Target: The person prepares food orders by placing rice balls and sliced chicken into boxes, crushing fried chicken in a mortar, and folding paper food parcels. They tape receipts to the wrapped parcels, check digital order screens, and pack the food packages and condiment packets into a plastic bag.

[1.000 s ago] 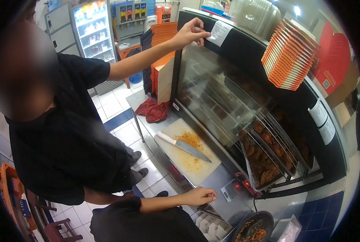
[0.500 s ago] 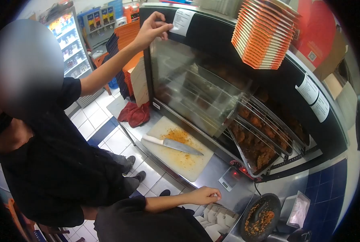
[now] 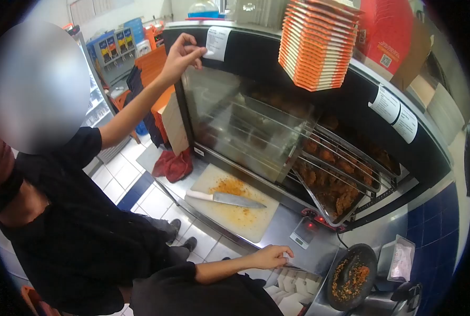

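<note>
From my post, I read the clock with twelve at the top of the head view and my left hand [image 3: 274, 257] at its centre. The hand has its fingers loosely bent, with nothing visible in its grip, by the edge of the stainless-steel worktop [image 3: 291, 211]. My right hand is out of view.

Nearest, at two o'clock, a small digital scale with a pale display [image 3: 301, 234] lies on the worktop. At five o'clock, folded white cardboard boxes [image 3: 298, 287] sit below the hand.

Farther out, between three and four, is a round black pan [image 3: 345, 266] with orange-brown crumbs inside; a rectangular metal container [image 3: 399, 262] stands beyond it at three.

At eleven, a broad-bladed knife with a white handle [image 3: 235, 200] lies across a crumb-strewn white cutting board [image 3: 248, 225]. A crumpled red cloth [image 3: 173, 166] sits past it, between ten and eleven.

Between one and two, metal trays of browned food [image 3: 345, 197] fill racks in a black-framed glass cabinet [image 3: 245, 137]. Far off at eleven, another person's hand [image 3: 184, 55] reaches to a white printed label [image 3: 217, 44] on its frame.
</note>
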{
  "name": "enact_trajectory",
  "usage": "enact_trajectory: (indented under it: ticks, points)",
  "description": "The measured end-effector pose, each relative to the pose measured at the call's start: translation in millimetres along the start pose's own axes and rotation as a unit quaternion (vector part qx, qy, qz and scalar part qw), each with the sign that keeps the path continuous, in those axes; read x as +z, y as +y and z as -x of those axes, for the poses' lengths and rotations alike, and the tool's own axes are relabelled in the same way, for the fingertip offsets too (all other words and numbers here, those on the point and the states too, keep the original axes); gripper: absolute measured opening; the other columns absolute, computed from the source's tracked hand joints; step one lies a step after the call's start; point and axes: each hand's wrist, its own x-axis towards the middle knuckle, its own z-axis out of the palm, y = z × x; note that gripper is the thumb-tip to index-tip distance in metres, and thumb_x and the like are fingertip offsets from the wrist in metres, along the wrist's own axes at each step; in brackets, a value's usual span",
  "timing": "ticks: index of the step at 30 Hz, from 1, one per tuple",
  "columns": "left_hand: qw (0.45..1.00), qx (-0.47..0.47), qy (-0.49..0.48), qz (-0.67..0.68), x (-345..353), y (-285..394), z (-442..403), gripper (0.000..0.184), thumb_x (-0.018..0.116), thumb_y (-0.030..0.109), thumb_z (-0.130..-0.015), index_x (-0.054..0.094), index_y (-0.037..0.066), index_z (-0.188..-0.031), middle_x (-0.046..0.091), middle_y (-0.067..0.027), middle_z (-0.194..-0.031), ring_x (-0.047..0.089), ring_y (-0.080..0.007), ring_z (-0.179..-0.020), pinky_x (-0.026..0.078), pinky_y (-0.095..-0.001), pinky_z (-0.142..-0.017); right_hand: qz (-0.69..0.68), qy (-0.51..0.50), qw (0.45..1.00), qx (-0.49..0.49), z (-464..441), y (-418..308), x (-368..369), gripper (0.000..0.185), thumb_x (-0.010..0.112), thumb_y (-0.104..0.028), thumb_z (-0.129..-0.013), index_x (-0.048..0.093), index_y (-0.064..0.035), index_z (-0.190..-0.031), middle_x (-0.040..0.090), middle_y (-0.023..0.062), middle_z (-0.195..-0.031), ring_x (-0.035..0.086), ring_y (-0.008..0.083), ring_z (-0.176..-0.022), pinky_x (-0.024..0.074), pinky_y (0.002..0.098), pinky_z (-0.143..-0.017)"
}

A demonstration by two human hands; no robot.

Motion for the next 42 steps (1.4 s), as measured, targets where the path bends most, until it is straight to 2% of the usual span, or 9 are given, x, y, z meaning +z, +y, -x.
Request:
enact_trajectory:
  ticks: [4, 8, 9, 13, 20, 27, 37, 40, 42]
  points:
    - [0.963, 0.214, 0.107, -0.124, 11.3, -6.3, -2.7, 0.045, 0.061, 0.011, -0.093, 0.055, 0.005, -0.138, 0.056, -0.0196, -0.134, 0.057, -0.0319, -0.12, 0.045, -0.0406, -0.104, -0.03, -0.013, 0.998, 0.06, 33.1, -47.3, -12.1, 0.083, 0.033, -0.07, -0.097, 0.019, -0.0171, -0.159, 0.015, 0.015, -0.165, 0.021, 0.0311, -0.151, 0.0145, 0.0526, -0.123]
    - [0.946, 0.261, 0.153, -0.112, 3.2, 9.9, -7.9, 0.041, 0.061, 0.022, -0.098, 0.057, 0.004, -0.135, 0.058, -0.0185, -0.131, 0.056, -0.0338, -0.123, 0.043, -0.042, -0.107, -0.147, -0.02, 0.987, -0.058, 4.3, -20.1, 38.7, 0.072, 0.067, -0.046, -0.093, 0.052, 0.0059, -0.14, 0.062, 0.021, -0.134, 0.059, 0.0284, -0.124, 0.0516, 0.0414, -0.098]
    - [0.923, 0.3, 0.205, -0.126, 1.2, 13.2, -9.3, 0.042, 0.059, 0.03, -0.1, 0.06, 0.004, -0.132, 0.059, -0.0211, -0.13, 0.055, -0.0368, -0.124, 0.043, -0.0425, -0.106, -0.258, -0.19, 0.925, -0.204, -26.9, 10.6, 74.2, 0.077, 0.062, -0.052, -0.095, 0.047, 0.0046, -0.146, 0.055, 0.0189, -0.142, 0.053, 0.0342, -0.131, 0.0506, 0.05, -0.1]
    - [0.906, 0.282, 0.293, -0.119, -18.6, -1.5, -5.7, 0.04, 0.056, 0.033, -0.102, 0.066, -0.002, -0.119, 0.062, -0.0208, -0.126, 0.058, -0.0354, -0.12, 0.046, -0.0403, -0.102, -0.567, -0.399, 0.714, -0.102, -34.2, -26.1, 187.2, 0.097, 0.062, -0.064, -0.09, 0.031, 0.0029, -0.154, 0.044, 0.023, -0.151, 0.049, 0.038, -0.134, 0.0539, 0.0519, -0.096]
    - [0.897, 0.227, 0.377, -0.036, -50.3, -10.8, 46.1, 0.03, 0.061, 0.027, -0.1, 0.067, -0.002, -0.102, 0.066, -0.0199, -0.112, 0.065, -0.0338, -0.104, 0.051, -0.0391, -0.091, -0.528, -0.544, 0.65, -0.052, -46.8, -55.4, 227.0, 0.105, 0.057, -0.072, -0.089, 0.022, -0.0002, -0.157, 0.041, 0.023, -0.152, 0.045, 0.0371, -0.138, 0.051, 0.0541, -0.102]
    - [0.781, 0.253, 0.531, -0.21, -91.2, -15.7, 71.4, 0.031, 0.062, 0.028, -0.099, 0.062, -0.001, -0.089, 0.061, -0.021, -0.115, 0.061, -0.0401, -0.101, 0.049, -0.044, -0.089, -0.41, -0.543, 0.729, -0.075, -42.8, -71.4, 230.2, 0.094, 0.048, -0.069, -0.095, 0.025, -0.0034, -0.158, 0.032, 0.0248, -0.158, 0.039, 0.0371, -0.142, 0.0373, 0.0528, -0.114]
    - [0.828, 0.122, 0.498, -0.227, -136.2, -82.8, 38.8, 0.028, 0.053, 0.022, -0.101, 0.07, 0.001, -0.097, 0.067, -0.0245, -0.098, 0.064, -0.0411, -0.098, 0.05, -0.046, -0.089, -0.542, -0.528, 0.654, -0.003, -101.5, 23.2, 199.2, 0.085, 0.032, -0.076, -0.096, 0.013, -0.0277, -0.162, 0.033, 0.0273, -0.157, 0.044, 0.0458, -0.137, 0.0511, 0.0669, -0.093]
    - [0.776, -0.076, 0.527, -0.338, -198.6, -92.7, 64.0, 0.03, 0.053, 0.016, -0.094, 0.069, 0.006, -0.117, 0.069, -0.0198, -0.118, 0.062, -0.0409, -0.116, 0.048, -0.0488, -0.1, -0.55, -0.498, 0.671, -0.003, -111.6, 30.8, 186.9, 0.087, 0.03, -0.076, -0.095, 0.011, -0.0235, -0.162, 0.035, 0.0284, -0.155, 0.053, 0.0471, -0.129, 0.0578, 0.0625, -0.085]
    - [0.682, -0.235, 0.493, -0.486, -235.8, -132.3, 76.3, 0.054, 0.054, 0.019, -0.094, 0.047, 0.009, -0.146, 0.048, -0.0119, -0.152, 0.041, -0.0386, -0.142, 0.035, -0.0635, -0.111, -0.555, -0.498, 0.667, -0.006, -112.5, 41.0, 180.6, 0.088, 0.029, -0.076, -0.095, 0.011, -0.0226, -0.162, 0.035, 0.0289, -0.155, 0.055, 0.0472, -0.126, 0.0591, 0.0613, -0.083]
